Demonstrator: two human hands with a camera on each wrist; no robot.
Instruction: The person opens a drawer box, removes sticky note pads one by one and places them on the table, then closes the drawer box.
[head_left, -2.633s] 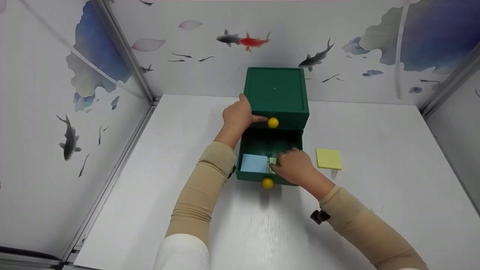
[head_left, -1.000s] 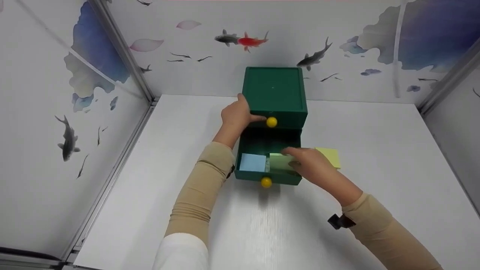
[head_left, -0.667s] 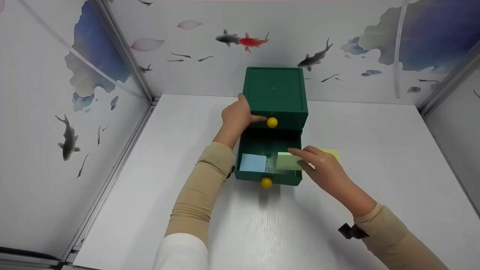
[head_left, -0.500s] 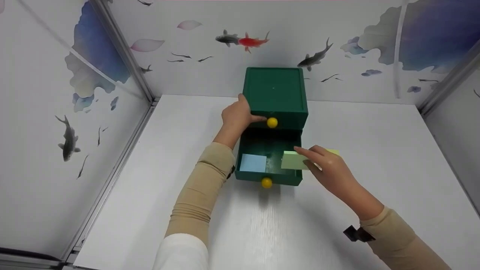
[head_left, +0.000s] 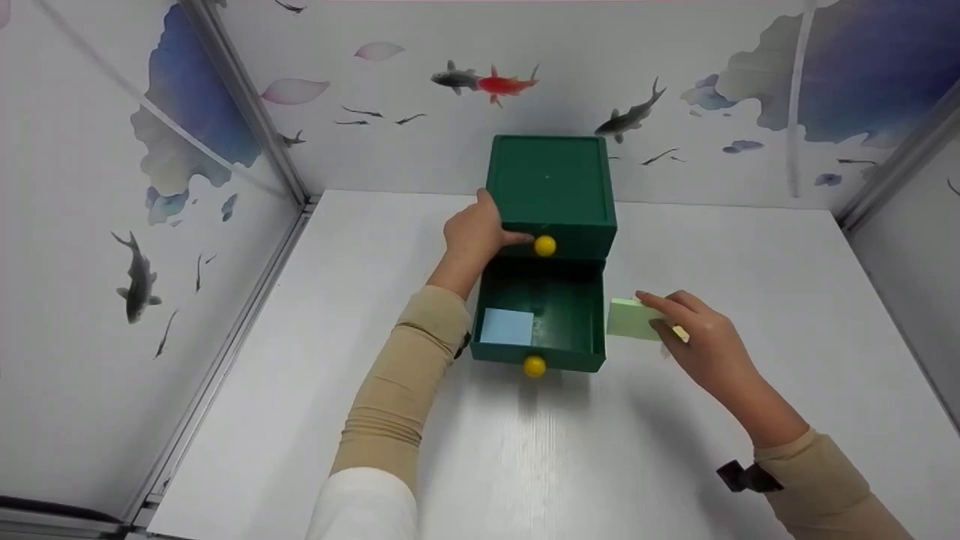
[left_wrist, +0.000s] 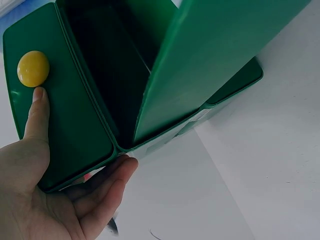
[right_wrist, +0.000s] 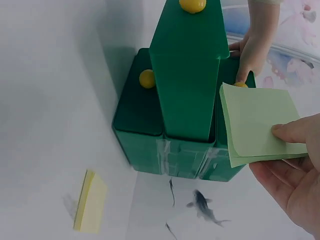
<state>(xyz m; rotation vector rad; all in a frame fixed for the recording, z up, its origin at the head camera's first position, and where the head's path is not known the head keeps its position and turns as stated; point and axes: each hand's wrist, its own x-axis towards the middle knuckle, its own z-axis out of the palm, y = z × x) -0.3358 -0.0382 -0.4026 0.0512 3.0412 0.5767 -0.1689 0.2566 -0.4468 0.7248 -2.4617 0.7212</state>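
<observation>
My right hand [head_left: 709, 341] pinches a light green sticky note pad [right_wrist: 260, 122] between thumb and fingers, just right of the pulled-out drawer [head_left: 540, 360]. A blue sticky note pad [head_left: 507, 327] lies in that drawer's front left corner. My left hand [head_left: 474, 232] braces the green drawer cabinet [head_left: 551, 180]. Its straight thumb touches the top drawer front by the yellow knob [left_wrist: 33, 68], and its other fingers lie along the cabinet's left side. A yellow sticky note pad [right_wrist: 91, 201] lies on the table, mostly hidden behind my right hand in the head view.
The cabinet stands on a white table [head_left: 360, 247] against the back wall [head_left: 420, 150], which is printed with fish. The right wrist view shows another closed drawer with a yellow knob [right_wrist: 147, 78] below the pulled-out one. A side wall [head_left: 67, 300] rises at left.
My right hand has lifted the light green pad from the drawer and carried it right, past the drawer's side. The blue pad stays in place. My left hand has kept its position.
</observation>
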